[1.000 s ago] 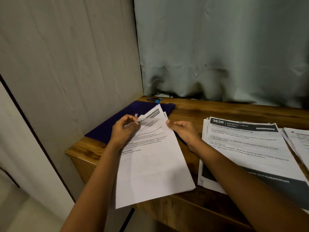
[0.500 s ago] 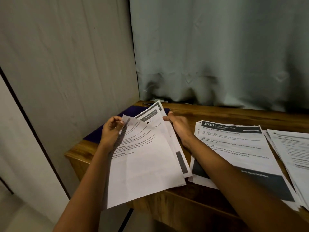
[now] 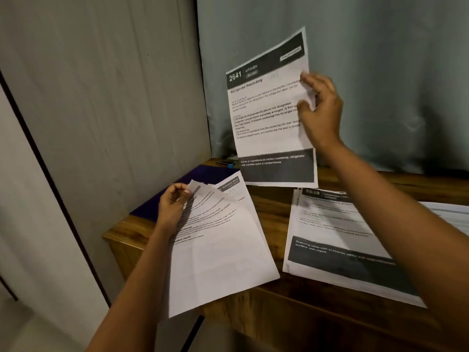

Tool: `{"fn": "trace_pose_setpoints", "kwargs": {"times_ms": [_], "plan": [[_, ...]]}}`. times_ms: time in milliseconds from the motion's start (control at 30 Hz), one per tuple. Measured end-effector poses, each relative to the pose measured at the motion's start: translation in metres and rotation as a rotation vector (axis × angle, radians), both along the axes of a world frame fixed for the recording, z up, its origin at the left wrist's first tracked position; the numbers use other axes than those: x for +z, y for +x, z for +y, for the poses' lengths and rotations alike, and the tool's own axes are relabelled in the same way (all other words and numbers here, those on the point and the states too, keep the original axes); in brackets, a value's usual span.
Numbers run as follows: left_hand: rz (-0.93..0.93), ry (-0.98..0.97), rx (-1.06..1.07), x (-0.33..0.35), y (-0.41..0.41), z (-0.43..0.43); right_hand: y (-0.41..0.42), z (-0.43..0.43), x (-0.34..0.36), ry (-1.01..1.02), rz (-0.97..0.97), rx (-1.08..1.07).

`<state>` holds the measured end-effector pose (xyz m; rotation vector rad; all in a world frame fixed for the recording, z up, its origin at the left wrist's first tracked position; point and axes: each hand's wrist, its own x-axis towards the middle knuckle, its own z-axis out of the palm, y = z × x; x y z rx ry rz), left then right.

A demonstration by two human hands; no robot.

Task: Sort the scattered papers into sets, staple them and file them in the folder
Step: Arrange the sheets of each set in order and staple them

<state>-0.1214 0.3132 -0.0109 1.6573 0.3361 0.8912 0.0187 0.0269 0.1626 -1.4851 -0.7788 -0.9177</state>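
Note:
My right hand pinches the right edge of a printed sheet headed "2641" and holds it up in the air in front of the curtain. My left hand grips the top left corner of a small set of white sheets that lies on the table's left end and hangs over its front edge. A dark purple folder lies under and behind that set. A small stapler with a blue end lies at the back by the wall. A stack headed "3638" lies to the right.
The wooden table stands in a corner, with a grey wall panel on the left and a grey curtain behind. More papers lie at the far right edge, partly behind my right arm.
My right hand has pulled one sheet out from under the set and lifted it high above the table. My left hand has kept its grip on the set's corner.

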Motion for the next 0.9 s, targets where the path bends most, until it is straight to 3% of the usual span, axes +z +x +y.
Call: {"fn": "trace_pose_setpoints", "kwargs": {"times_ms": [267, 400, 567, 667, 900], "plan": [[0.024, 0.036, -0.014, 0.002, -0.001, -0.002, 0.007, -0.002, 0.002, -0.061, 0.072, 0.093], [0.084, 0.145, 0.008, 0.002, 0.003, 0.004, 0.012, -0.008, 0.014, 0.09, 0.119, 0.137], [-0.016, -0.023, 0.128, 0.012, -0.009, 0.006, 0.018, -0.004, 0.012, 0.302, 0.422, 0.324], [-0.091, -0.198, 0.18, 0.022, -0.025, 0.009, 0.005, 0.015, -0.016, 0.249, 0.604, 0.448], [0.023, -0.391, 0.138, 0.016, -0.055, 0.017, -0.043, 0.066, -0.127, -0.111, 0.768, 0.44]]}}
